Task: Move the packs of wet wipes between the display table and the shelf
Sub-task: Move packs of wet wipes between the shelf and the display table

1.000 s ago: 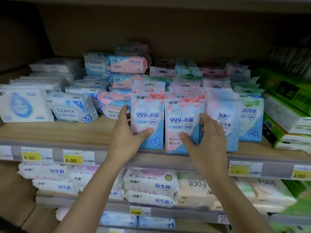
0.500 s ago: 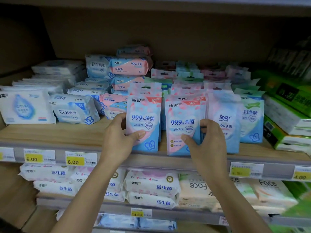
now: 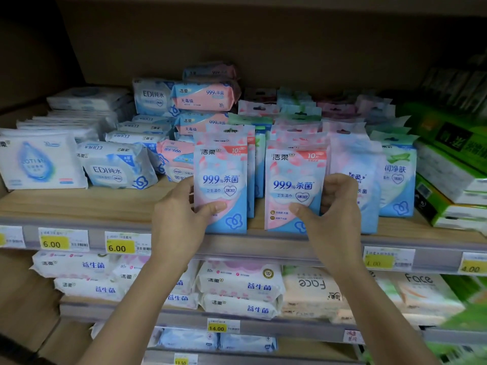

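Two upright pink-and-blue wet wipe packs stand at the front of the wooden shelf (image 3: 79, 204). My left hand (image 3: 181, 217) grips the left pack (image 3: 224, 175), thumb across its lower front and fingers behind its left edge. My right hand (image 3: 334, 214) grips the right pack (image 3: 295, 177), thumb on its lower front and fingers curled round its right edge. Rows of similar small packs stand behind both, mostly hidden.
Flat EDI wipe packs (image 3: 116, 169) and white packs (image 3: 37, 164) lie on the shelf's left. A pale blue-green pack (image 3: 398, 177) and green boxes (image 3: 453, 164) stand at the right. Lower shelves hold bigger wipe packs (image 3: 242, 283). Price tags (image 3: 121, 243) line the shelf edge.
Both hands drew the two front packs a little forward and apart, opening a gap between them. The view moved closer to the shelf.
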Motion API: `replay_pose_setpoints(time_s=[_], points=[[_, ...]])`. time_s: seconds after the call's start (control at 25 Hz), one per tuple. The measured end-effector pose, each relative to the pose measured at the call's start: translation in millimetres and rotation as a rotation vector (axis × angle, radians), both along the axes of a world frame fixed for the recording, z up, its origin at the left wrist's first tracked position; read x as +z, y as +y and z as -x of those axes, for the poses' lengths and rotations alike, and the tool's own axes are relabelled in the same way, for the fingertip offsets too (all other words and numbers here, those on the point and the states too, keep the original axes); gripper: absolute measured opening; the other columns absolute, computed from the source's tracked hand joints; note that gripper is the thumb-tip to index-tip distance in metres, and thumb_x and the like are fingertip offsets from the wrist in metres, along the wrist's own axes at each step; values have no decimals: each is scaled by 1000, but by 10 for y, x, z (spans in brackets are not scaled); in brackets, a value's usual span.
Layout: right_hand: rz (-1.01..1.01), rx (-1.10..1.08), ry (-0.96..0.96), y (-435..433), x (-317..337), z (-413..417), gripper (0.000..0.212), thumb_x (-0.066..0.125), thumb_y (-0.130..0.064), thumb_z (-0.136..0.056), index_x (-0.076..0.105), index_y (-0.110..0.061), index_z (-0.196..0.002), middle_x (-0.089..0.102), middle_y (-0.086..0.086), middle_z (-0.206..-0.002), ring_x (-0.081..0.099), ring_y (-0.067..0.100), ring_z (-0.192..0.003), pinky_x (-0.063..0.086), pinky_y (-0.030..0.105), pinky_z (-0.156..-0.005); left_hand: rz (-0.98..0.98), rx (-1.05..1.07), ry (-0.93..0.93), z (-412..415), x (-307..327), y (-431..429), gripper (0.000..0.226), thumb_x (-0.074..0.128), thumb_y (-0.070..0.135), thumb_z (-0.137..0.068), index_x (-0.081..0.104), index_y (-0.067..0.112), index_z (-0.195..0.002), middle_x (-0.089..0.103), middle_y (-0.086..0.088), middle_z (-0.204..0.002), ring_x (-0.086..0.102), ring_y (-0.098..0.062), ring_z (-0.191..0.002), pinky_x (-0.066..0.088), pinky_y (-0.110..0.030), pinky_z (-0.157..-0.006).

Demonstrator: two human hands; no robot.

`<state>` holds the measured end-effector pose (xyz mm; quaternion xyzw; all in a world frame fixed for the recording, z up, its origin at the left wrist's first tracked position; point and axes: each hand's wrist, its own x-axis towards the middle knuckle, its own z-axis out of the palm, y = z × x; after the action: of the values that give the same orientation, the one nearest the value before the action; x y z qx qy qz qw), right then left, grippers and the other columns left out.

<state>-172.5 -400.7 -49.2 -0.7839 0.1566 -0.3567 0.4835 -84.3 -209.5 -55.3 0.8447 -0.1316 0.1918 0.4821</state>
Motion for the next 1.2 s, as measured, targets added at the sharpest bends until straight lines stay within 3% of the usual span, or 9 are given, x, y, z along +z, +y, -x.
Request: replay_pose_setpoints(time_s=[0.08, 0.16, 0.28, 0.36, 0.48, 0.64, 0.92, 1.08, 1.2], points=[[-6, 52, 11, -45, 0, -10, 52, 77, -4, -74, 46, -21, -111, 61, -11, -94, 61, -1, -82, 52, 17, -66, 139, -66, 81, -6, 0, 43, 46, 83, 17, -67, 56, 21, -105, 67, 14, -94, 64, -6, -80, 50, -24, -73], [49, 84, 45, -101, 11, -22, 40, 78, -6, -73, 56, -20, -103, 68, -7, -94, 65, 7, -84, 54, 25, -70, 306, -188, 200, -62, -15, 62, 47, 80, 6, -69, 56, 19, -107, 67, 9, -101, 66, -10, -91, 55, -35, -83], [-19, 167, 28, -138, 74, -33, 33, 78, -2, -72, 63, -15, -98, 70, -10, -89, 70, 11, -85, 58, 28, -72, 332, -255, 223, -117, -24, 102, 35, 74, 4, -76, 59, 28, -97, 70, 2, -103, 67, -17, -93, 56, -42, -81], [-158, 251, -39, -117, 188, -32, 30, 76, 1, -71, 64, -15, -93, 72, -12, -86, 71, 9, -86, 58, 24, -70, 426, -300, 212, -102, 29, 143, 34, 70, 1, -78, 60, 26, -98, 70, 2, -102, 68, -17, -93, 57, -33, -73], [-286, 387, -102, -43, 362, -32, 31, 76, -2, -67, 66, -16, -93, 75, -6, -88, 71, 12, -88, 59, 28, -73, 571, -340, 191, -3, 189, 272, 30, 65, -3, -79, 60, 17, -102, 72, 10, -93, 68, -3, -86, 53, -17, -66], [-391, 558, -75, 173, 352, -33, 40, 74, -11, -57, 68, -13, -97, 76, -2, -90, 72, 16, -86, 59, 29, -69, 599, -330, 210, 237, 249, 559, 32, 68, 3, -71, 61, 9, -102, 74, 7, -87, 69, -3, -80, 52, -15, -63], [-469, 867, 153, 776, -138, -129, 42, 73, -5, -56, 67, -11, -97, 75, -2, -93, 72, 14, -84, 57, 24, -66, 662, -44, 303, 992, -237, 1229, 35, 68, 9, -70, 64, 6, -105, 74, -3, -98, 71, -18, -89, 58, -29, -70], [-435, 1108, 326, 1152, -440, -114, 38, 75, -7, -56, 67, -11, -93, 76, 0, -89, 72, 16, -82, 57, 27, -66, 702, 269, 298, 1713, -566, 1468, 40, 70, 10, -68, 64, 2, -107, 75, -2, -94, 71, -16, -83, 55, -24, -64], [-386, 1306, 455, 1464, -651, 64, 38, 76, -9, -54, 67, -12, -91, 76, -3, -85, 72, 13, -79, 57, 23, -61, 760, 535, 317, 2396, -841, 1508, 31, 67, 1, -77, 64, 0, -107, 74, -4, -94, 71, -14, -79, 53, -20, -60]])
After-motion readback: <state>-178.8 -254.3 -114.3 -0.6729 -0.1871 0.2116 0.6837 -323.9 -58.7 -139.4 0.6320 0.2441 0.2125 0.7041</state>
